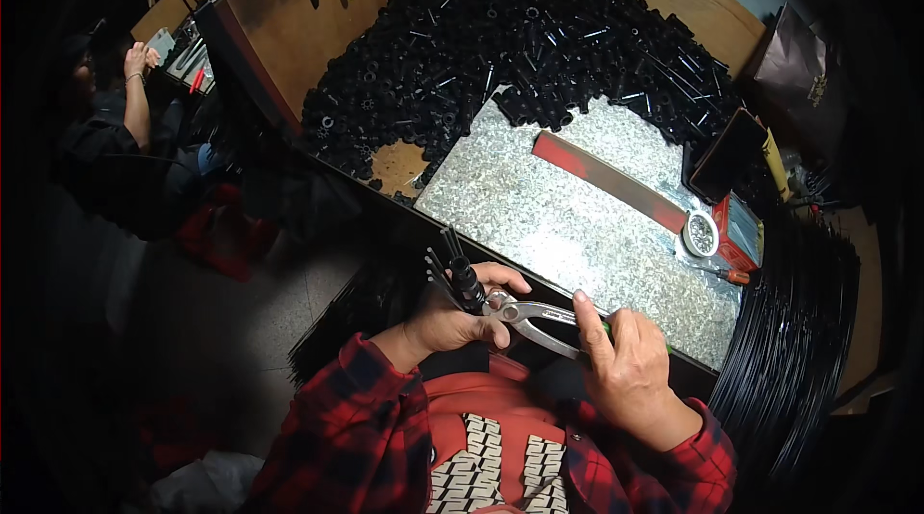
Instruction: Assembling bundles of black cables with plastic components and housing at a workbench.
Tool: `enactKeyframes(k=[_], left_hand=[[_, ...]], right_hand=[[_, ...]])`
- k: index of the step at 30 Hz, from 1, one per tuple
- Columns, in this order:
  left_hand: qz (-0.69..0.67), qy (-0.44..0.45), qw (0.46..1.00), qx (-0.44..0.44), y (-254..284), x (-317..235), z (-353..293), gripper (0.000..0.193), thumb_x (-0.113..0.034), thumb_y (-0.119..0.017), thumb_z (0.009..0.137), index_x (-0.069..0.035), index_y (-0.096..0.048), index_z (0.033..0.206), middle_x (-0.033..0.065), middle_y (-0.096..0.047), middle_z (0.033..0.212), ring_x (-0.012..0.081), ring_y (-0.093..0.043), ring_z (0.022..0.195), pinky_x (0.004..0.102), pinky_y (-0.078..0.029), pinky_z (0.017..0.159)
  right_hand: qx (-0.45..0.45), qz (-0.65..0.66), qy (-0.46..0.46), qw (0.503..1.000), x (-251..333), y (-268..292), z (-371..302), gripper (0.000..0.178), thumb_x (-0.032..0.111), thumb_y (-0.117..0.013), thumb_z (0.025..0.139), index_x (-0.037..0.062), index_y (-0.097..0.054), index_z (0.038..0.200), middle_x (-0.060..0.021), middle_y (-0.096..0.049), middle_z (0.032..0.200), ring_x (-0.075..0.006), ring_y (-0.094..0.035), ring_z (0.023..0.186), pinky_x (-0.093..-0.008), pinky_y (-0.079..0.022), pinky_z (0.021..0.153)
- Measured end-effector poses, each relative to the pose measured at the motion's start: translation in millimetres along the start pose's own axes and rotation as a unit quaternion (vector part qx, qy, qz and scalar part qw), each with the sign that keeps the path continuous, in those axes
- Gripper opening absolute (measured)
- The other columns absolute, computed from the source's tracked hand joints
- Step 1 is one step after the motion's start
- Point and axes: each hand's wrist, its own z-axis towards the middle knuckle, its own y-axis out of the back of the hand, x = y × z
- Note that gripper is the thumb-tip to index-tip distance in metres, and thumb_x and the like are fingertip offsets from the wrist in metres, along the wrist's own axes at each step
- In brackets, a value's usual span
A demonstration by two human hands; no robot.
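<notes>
My left hand [445,326] is wrapped round a black tubular part [466,283] with several thin black rods standing up beside it. It holds the part upright near the front edge of the speckled board. In my right hand [630,374] are metal pincers [525,312], gripped by the handles, one end of which shows green. The right index finger lies stretched along the handles. The pincer head sits against the side of the black part, close to my left thumb. Whether the jaws bite on anything is too small to tell.
A large heap of black tubular parts [510,23] fills the back of the wooden-walled bench. On the speckled board [520,196] lie a red-brown bar [611,182] and a white cup [701,233]. Long black rods [799,341] are bundled at right. Another person [125,148] sits at left.
</notes>
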Motion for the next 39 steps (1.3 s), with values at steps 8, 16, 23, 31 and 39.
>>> enactKeyframes(k=[8,16,23,31,39], left_hand=[[-0.001,-0.050,0.998,-0.045,-6,4,1,0.081,-0.046,-0.085,0.053,0.002,-0.052,0.110,-0.0072,-0.048,0.068,0.0000,-0.042,0.062,0.0176,-0.030,0.054],[0.037,-0.052,0.998,-0.024,11,11,0,0.085,-0.053,-0.082,0.050,0.001,-0.052,0.108,-0.0085,-0.047,0.061,-0.0002,-0.041,0.059,0.0173,-0.027,0.053],[-0.025,-0.041,0.998,0.046,2,14,-4,0.052,-0.024,-0.087,0.063,-0.002,-0.057,0.100,0.0008,-0.058,0.080,0.0055,-0.055,0.073,0.0201,-0.045,0.062],[0.110,-0.005,0.993,0.037,2,0,3,0.040,-0.029,-0.081,0.071,-0.001,-0.062,0.092,0.0014,-0.060,0.075,0.0050,-0.053,0.065,0.0188,-0.041,0.058],[-0.065,-0.111,0.991,-0.040,24,3,8,0.103,-0.080,-0.051,0.062,0.007,-0.040,0.118,-0.0047,-0.036,0.048,0.0059,-0.034,0.040,0.0213,-0.031,0.044]], right_hand=[[0.088,0.143,-0.041,0.985,0,10,4,0.064,0.002,-0.068,0.068,0.0048,-0.049,0.130,-0.0104,-0.044,0.070,-0.0255,-0.050,0.058,-0.0379,-0.040,0.051],[0.050,0.051,0.025,0.997,-5,20,1,0.065,0.010,-0.068,0.070,0.0099,-0.049,0.133,-0.0079,-0.043,0.072,-0.0213,-0.047,0.057,-0.0338,-0.040,0.050],[0.082,0.011,0.022,0.996,2,34,-9,0.061,0.010,-0.062,0.075,0.0122,-0.049,0.134,-0.0072,-0.041,0.071,-0.0194,-0.046,0.055,-0.0302,-0.039,0.048],[0.135,0.133,-0.029,0.981,4,19,-10,0.066,0.005,-0.064,0.073,0.0112,-0.045,0.136,-0.0083,-0.043,0.069,-0.0210,-0.048,0.054,-0.0332,-0.041,0.048],[0.107,0.207,-0.135,0.963,-29,-10,-1,0.064,0.026,-0.075,0.074,0.0084,-0.050,0.130,-0.0157,-0.054,0.076,-0.0338,-0.058,0.066,-0.0405,-0.047,0.061]])
